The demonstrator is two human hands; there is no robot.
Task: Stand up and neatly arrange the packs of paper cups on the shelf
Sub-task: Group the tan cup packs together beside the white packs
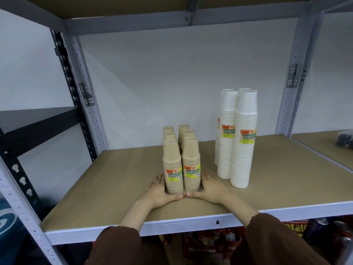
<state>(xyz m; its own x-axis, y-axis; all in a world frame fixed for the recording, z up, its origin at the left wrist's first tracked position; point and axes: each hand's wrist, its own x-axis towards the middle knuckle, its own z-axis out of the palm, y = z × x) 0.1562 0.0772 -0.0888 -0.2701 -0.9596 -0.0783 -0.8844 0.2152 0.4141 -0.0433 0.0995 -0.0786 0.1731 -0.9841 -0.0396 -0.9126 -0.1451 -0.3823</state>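
Several short packs of brown paper cups (180, 159) stand upright in two rows near the middle of the wooden shelf (114, 180). My left hand (162, 192) presses flat against the left base of the front packs. My right hand (210, 188) cups the right base, and the thumbs of both meet in front of the packs. Neither hand is closed around a pack. To the right, several tall packs of white paper cups (236, 136) stand upright in two rows, with labels facing me.
Grey metal uprights (295, 83) frame the shelf, with a white wall behind. A black shelf unit (38, 127) stands at the left. Snack packets and cans (298, 232) fill the level below. A dark object (344, 140) lies on the neighbouring shelf at the right.
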